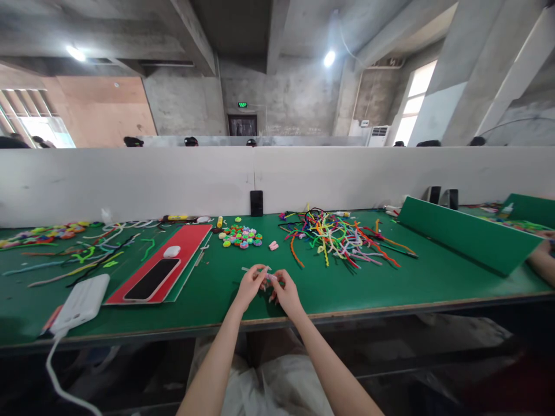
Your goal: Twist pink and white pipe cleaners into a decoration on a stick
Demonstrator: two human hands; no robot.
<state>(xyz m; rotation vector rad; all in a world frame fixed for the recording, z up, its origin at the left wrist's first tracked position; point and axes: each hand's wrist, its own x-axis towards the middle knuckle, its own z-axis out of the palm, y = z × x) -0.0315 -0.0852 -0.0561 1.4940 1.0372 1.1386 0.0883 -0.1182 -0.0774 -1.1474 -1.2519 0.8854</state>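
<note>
My left hand and my right hand meet just above the front of the green table. Both are closed, with the fingertips pinching a small pale pink pipe cleaner between them. A thin pale end sticks out to the left of my left fingers. The fingers cover much of the piece, so its full shape is hidden. Beyond my hands lies a small pink bundle. Several coloured round pieces are gathered behind it to the left, and a tangle of pipe cleaners spreads to the right.
On the left, a red board carries a phone and a white case. Nearby is a white power bank with a cable. A dark phone leans on the partition. A green divider stands right, beside another person's arm.
</note>
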